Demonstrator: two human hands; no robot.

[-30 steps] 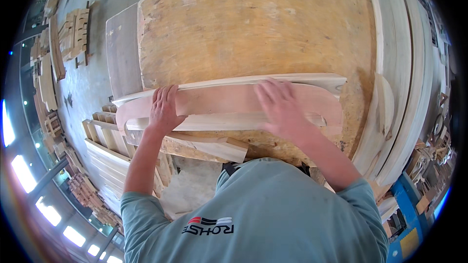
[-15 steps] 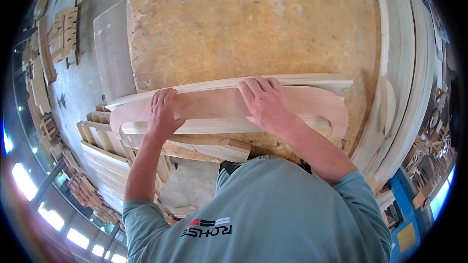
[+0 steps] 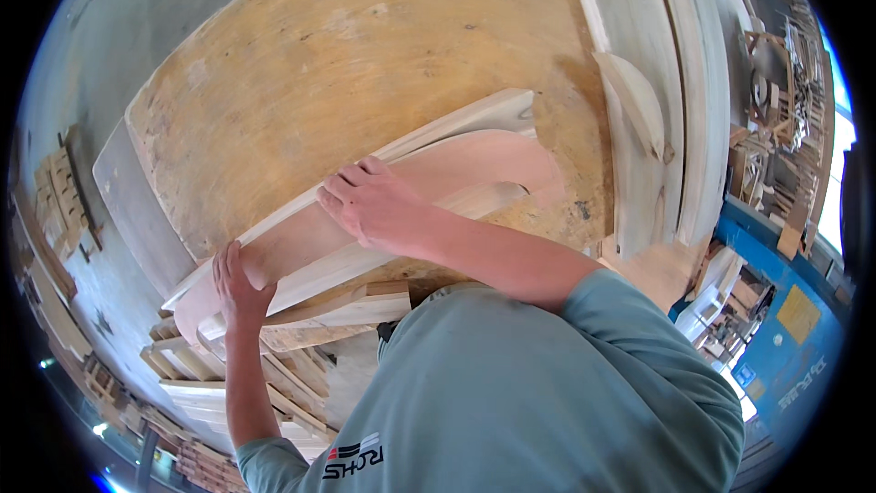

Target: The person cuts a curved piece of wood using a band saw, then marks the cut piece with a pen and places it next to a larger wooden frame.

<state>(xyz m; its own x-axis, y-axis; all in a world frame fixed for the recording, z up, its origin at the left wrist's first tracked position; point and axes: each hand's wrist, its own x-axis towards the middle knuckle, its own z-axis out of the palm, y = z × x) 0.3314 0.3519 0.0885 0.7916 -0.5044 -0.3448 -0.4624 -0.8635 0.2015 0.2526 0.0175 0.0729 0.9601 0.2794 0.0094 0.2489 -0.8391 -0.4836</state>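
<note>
A long pinkish flat wooden board [image 3: 456,168] with rounded, hooked ends lies slantwise over paler wood at the bench's near edge. My left hand [image 3: 239,294] grips it close to its left end, fingers over the far edge and thumb on the near side. Around its middle my right hand [image 3: 370,204] is closed over the board, fingertips at the far edge. A pale wooden strip [image 3: 474,119] runs along the board's far side. More pale wood [image 3: 333,265] shows below its near edge.
The worn yellow-brown bench top [image 3: 365,55] spreads beyond the board. Long pale planks [image 3: 666,82] and a small curved offcut [image 3: 632,100] lie at its right. Nearer me is a thick wooden piece [image 3: 347,308]. Stacked timber [image 3: 196,393] stands lower left, a blue machine [image 3: 776,310] at right.
My view has turned to the right, so the bench and board now appear slanted. Both hands rest farther left along the board, still gripping it.
</note>
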